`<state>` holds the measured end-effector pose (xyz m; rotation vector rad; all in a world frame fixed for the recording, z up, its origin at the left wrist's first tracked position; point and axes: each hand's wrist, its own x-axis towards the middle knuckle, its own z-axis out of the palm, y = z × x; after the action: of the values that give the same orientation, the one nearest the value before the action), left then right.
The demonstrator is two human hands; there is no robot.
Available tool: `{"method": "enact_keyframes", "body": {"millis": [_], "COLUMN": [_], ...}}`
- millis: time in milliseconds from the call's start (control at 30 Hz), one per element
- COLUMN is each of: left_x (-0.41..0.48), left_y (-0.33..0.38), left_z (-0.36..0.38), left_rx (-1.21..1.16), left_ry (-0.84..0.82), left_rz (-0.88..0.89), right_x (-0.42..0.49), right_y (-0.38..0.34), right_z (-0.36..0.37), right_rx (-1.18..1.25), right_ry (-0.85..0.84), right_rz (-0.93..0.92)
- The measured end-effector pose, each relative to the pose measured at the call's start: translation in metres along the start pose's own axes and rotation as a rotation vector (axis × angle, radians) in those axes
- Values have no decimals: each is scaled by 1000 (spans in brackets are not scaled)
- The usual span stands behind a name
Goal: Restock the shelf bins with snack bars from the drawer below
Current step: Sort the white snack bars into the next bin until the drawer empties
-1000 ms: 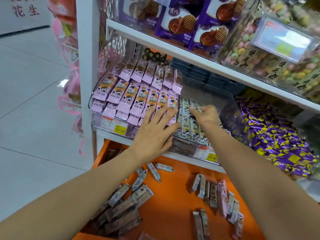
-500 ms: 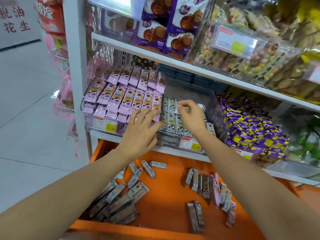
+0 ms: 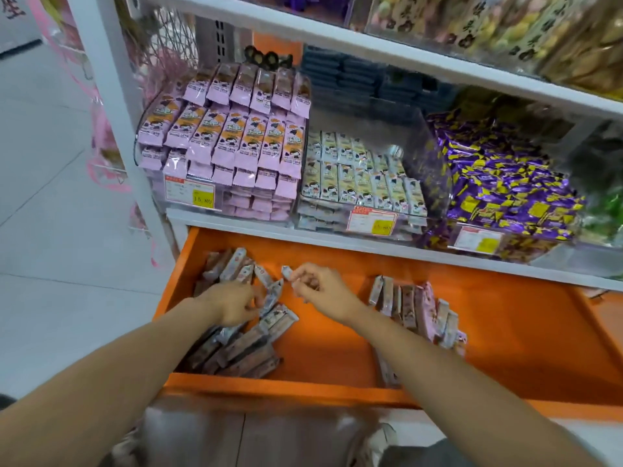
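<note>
Head: left hand (image 3: 232, 306) on bar pile (image 3: 236, 352); right hand (image 3: 323, 288) pinches bar (image 3: 287, 272).

**Bright overhead shop light, soft edges**

Light falls evenly from above. Shadows stay faint and are deepest in the near corner of the drawer (image 3: 337, 335). The clear bin wall (image 3: 435, 170) throws pale glare (one small hot spot). The upper shelf edge (image 3: 438, 67) bows with wide-angle distortion. The left hand (image 3: 232, 303), the right hand (image 3: 323, 288) and its pinched snack bar (image 3: 287, 272) blur slightly, and the top-right packets (image 3: 556, 38) smear.
</note>
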<state>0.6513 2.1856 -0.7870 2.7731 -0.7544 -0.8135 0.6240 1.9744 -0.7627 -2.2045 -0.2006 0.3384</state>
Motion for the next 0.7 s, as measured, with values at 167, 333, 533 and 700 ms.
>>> {"method": "enact_keyframes", "body": {"millis": [167, 333, 533, 700], "left_x": [33, 66, 87, 91], "left_y": [-23, -39, -39, -46], "left_z": [43, 72, 91, 99], "left_rx": [-27, -2, 103, -25], "left_ry": [-243, -373, -471, -470], "left_rz": [32, 75, 138, 114], "right_x": [23, 45, 71, 76], "right_y": [53, 91, 114, 127], "right_z": [30, 56, 91, 107], "right_rx": [-121, -185, -167, -148], "right_ry": [-287, -464, -536, -443], "right_rz": [260, 375, 396, 425]}}
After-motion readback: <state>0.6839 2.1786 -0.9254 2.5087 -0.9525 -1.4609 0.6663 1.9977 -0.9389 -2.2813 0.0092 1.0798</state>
